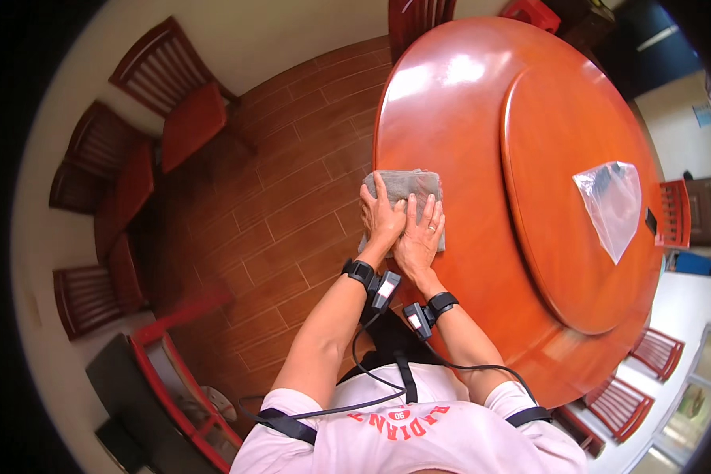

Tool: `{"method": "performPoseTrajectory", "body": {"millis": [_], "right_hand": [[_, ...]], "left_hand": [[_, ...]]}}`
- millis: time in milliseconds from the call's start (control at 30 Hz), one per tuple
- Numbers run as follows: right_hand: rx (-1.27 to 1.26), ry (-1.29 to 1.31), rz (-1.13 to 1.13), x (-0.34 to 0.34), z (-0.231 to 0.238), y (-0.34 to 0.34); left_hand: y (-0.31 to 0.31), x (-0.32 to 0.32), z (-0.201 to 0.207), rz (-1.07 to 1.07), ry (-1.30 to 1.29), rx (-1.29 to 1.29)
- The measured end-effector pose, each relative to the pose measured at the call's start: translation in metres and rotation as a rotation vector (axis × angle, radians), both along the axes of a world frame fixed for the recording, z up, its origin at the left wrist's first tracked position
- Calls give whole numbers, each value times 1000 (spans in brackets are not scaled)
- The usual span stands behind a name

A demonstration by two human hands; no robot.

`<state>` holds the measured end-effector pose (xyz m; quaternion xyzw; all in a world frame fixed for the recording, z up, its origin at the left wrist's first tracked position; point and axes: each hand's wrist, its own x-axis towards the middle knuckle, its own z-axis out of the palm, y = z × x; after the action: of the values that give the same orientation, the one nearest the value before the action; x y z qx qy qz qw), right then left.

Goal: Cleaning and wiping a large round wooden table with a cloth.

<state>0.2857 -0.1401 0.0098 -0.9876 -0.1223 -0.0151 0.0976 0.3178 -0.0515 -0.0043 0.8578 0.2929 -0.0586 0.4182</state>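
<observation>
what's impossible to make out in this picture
Head view:
- Grey cloth: middle hidden by the left hand and right hand.
- Table: rim beneath the cloth, covered.
- Top chair: cut off by upper edge.
- Dark patch at clear bag: too hazy to identify.

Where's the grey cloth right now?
Head view, near center: the grey cloth lies under the left hand and right hand, at the left edge of the round table.

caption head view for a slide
Left hand and right hand on grey cloth at the rim of a wooden table
</observation>
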Motion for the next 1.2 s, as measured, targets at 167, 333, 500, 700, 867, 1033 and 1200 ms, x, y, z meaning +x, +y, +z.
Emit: {"method": "performPoseTrajectory", "body": {"millis": [167,333,500,700,867,1033,1200], "right_hand": [[23,-51,-59,17,4,-18],[139,-63,-45,28,14,-4],[182,-6,-43,38,20,-16],[190,11,-23,34,41,-56],[140,84,22,5,61,-116],[20,109,-108,-26,79,-173],[-194,124,-384,-73,98,-229]], "left_hand": [[-5,6,10,-128,-67,-126],[25,-4,-10,-175,-278,-242],[19,10,6,-140,-79,-346],[26,34,61,-500,154,-35],[-2,38,87,-1017,215,173],[-53,41,113,-1359,101,58],[-100,29,91,-1472,-315,-181]]}}
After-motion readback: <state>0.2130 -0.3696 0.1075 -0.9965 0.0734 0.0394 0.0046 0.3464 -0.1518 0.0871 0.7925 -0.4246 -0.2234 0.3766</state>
